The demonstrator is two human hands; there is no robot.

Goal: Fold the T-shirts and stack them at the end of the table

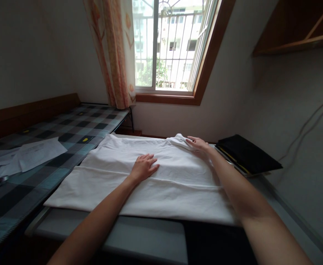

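A white piece of clothing (pixel 161 198), which looks like a T-shirt, lies spread over the table with a crease running across its width. My left hand (pixel 144 167) rests flat on the middle of the cloth, fingers spread and palm down. At the far right part of the garment, the fabric is bunched up. My right hand (pixel 198 143) lies against that bunched fabric with its fingers stretched out; its fingertips touch the cloth. Part of the garment's right edge is hidden behind my right forearm.
The light table (pixel 150 235) has a black area at its front right. A black folder (pixel 246 152) lies on a stack at the right. To the left, a checked mattress (pixel 48 132) carries papers (pixel 37 152). A curtained window (pixel 172 48) is behind; a wooden shelf (pixel 296 48) hangs upper right.
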